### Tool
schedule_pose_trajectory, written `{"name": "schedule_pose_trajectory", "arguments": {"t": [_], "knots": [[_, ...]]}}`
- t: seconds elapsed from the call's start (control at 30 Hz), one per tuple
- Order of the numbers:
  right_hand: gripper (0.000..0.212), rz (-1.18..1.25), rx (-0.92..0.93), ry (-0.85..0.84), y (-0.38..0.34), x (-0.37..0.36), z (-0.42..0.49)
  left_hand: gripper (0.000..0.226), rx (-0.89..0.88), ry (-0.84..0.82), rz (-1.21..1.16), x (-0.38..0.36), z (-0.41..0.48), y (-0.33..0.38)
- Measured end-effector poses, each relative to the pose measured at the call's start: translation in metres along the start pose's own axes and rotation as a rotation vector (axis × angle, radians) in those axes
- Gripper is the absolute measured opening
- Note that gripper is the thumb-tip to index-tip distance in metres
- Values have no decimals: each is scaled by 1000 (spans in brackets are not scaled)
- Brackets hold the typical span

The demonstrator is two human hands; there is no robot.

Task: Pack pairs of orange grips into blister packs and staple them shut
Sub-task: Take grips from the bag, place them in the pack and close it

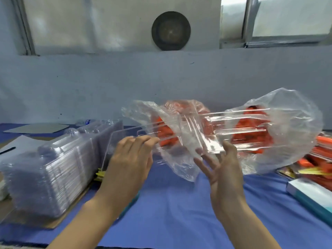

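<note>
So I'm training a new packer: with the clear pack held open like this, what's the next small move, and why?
Probably free the right hand and reach into the bag of orange grips just behind. The blister pack is spread open between both hands and looks empty, so the left hand alone could hold its edge meanwhile.

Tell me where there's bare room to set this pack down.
Bare blue cloth lies near you, below the blister pack, between the stack of empty packs at left and the teal box at right. Crowded behind with bags of orange grips, far right with filled packs.
</note>
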State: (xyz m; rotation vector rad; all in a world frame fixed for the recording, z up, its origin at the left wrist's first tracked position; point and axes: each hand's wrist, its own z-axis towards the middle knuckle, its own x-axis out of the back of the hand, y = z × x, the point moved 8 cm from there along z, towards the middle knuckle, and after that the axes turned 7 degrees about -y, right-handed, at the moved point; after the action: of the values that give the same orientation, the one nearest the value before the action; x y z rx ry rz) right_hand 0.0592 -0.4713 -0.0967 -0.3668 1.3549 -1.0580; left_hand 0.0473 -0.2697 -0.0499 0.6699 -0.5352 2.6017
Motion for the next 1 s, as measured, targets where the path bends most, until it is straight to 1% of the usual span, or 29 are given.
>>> {"name": "schedule_pose_trajectory", "arguments": {"t": [0.07, 0.1, 0.13, 0.17, 0.2, 0.23, 0.27, 0.3, 0.37, 0.5, 0.53, 0.6, 0.63, 0.7, 0.77, 0.83, 0.87, 0.93, 1.0], "knots": [[16, -77, 81, 134, -11, 35, 4, 26, -5, -24, -54, -15, -2, 10], [20, -129, 101, 196, -14, 50, 4, 22, -5, -47, -87, -24, -2, 15], [32, -191, 108, 248, -16, 63, 4, 19, -10, -80, -126, -33, -2, 18], [50, -259, 116, 298, -17, 74, 4, 15, -22, -128, -175, -43, -1, 22], [66, -321, 134, 348, -19, 84, 4, 17, -39, -191, -236, -54, 2, 26], [75, -369, 171, 394, -24, 92, 4, 20, -70, -265, -298, -65, 4, 29], [77, -400, 221, 430, -30, 99, 4, 20, -104, -343, -359, -76, 7, 33], [77, -429, 273, 461, -34, 107, 6, 19, -123, -424, -421, -87, 11, 35], [76, -529, 349, 504, -39, 122, 11, 16, -85, -631, -547, -114, 17, 34], [71, -801, 424, 497, -32, 143, 22, 10, -47, -1018, -749, -173, 18, 43], [69, -893, 428, 486, -27, 146, 23, 6, -63, -1110, -792, -186, 14, 50], [63, -1105, 412, 412, -9, 146, 29, 18, -92, -1261, -853, -213, 4, 64], [60, -1209, 394, 342, 2, 144, 34, 23, -86, -1311, -855, -225, -2, 67], [56, -1391, 313, 159, 28, 140, 47, 25, -60, -1356, -812, -249, -10, 70], [56, -1609, 172, -39, 57, 140, 62, 24, -47, -1360, -719, -270, -15, 69], [55, -1803, 24, -220, 84, 146, 72, 20, -2, -1299, -637, -284, -18, 67], [54, -1844, -36, -286, 93, 150, 75, 18, 49, -1247, -629, -287, -19, 65], [50, -1845, -88, -343, 102, 154, 77, 17, 167, -1131, -666, -289, -22, 61], [45, -1830, -82, -342, 103, 154, 79, 12, 233, -1032, -673, -288, -28, 58]]}}
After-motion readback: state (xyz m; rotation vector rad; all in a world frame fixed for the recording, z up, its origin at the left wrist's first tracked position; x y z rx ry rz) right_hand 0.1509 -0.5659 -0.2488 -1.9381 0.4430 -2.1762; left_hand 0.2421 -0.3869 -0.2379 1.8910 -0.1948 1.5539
